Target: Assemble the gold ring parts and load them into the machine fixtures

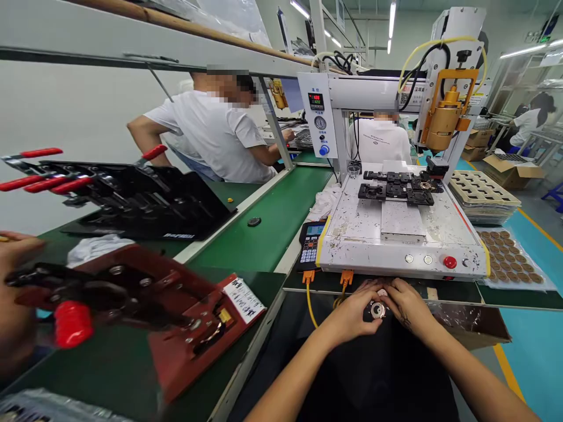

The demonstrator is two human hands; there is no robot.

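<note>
Both hands together on one small round part, and this piece looks mid-handling.
Here's the left hand (352, 312), thumb and fingers clamped around the round metal part (377, 310), with the right hand (410, 306) close in at its upper edge; whether that one grips, I can't tell. The part is in front of the white machine (396, 252), out of the black fixture (396, 190), so I'd judge this one unfinished. Up on the fixture, a coppery round piece (426, 185) sits at the right end, under the gold cylinder (441, 126). Farther right, rows of brown discs (510, 258) lie beside the machine; finished or waiting, I can't say.
</note>
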